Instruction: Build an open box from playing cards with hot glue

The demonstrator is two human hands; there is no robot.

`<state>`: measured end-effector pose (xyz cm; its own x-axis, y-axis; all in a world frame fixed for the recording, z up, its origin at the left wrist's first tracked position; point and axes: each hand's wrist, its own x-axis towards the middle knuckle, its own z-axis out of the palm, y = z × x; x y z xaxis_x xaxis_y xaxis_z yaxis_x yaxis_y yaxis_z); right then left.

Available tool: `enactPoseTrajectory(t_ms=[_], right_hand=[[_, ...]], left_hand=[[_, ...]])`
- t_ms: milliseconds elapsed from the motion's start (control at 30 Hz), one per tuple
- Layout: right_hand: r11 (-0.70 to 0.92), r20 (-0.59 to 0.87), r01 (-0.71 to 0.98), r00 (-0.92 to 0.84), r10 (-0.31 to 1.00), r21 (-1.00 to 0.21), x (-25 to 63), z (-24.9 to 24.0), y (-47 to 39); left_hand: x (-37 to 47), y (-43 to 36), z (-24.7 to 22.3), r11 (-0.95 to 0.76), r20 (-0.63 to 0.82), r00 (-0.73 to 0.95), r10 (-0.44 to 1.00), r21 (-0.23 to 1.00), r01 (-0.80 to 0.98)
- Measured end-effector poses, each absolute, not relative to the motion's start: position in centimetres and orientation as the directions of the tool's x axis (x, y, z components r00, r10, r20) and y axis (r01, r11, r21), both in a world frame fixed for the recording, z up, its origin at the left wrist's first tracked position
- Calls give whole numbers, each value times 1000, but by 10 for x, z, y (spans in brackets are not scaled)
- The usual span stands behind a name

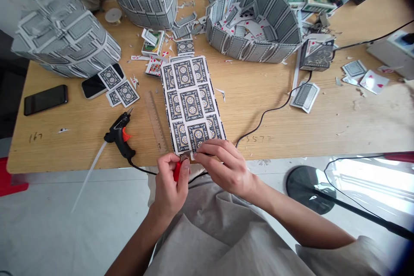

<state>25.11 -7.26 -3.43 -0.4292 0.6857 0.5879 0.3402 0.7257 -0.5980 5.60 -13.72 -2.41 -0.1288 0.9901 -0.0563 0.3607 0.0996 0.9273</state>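
A rectangular panel of overlapping playing cards [191, 105], patterned backs up, lies near the table's front edge. My left hand [173, 181] is closed around a small red tool with a metal end [177, 171]; its exact kind is partly hidden by the fingers. That metal end is at the panel's near edge. With bent fingers, my right hand [226, 166] pinches the same near edge, just right of the tool. Left of the panel lie a clear ruler [155, 120] and a black glue gun [121, 134] with an orange trigger and a long glue stick.
Card-built structures [73, 41] and an open card basket [252, 49] stand at the back. Phones [45, 99] and loose cards [127, 93] lie at left. A black cable [261, 118] crosses the table to a card box [317, 54]. A round black base [310, 189] stands on the floor.
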Motion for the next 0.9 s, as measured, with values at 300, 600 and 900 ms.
enactPoseTrajectory(t_ms=[300, 600, 900], right_hand=[[713, 588, 343, -405, 700, -612, 250, -38, -73], [722, 601, 334, -403, 691, -606, 249, -34, -72], [720, 599, 331, -403, 692, -610, 248, -32, -72]], left_hand=[[54, -136, -23, 147, -100, -144, 984, 921, 362], [53, -137, -26, 150, -98, -152, 984, 909, 388], [53, -136, -26, 103, -49, -131, 990, 889, 447]])
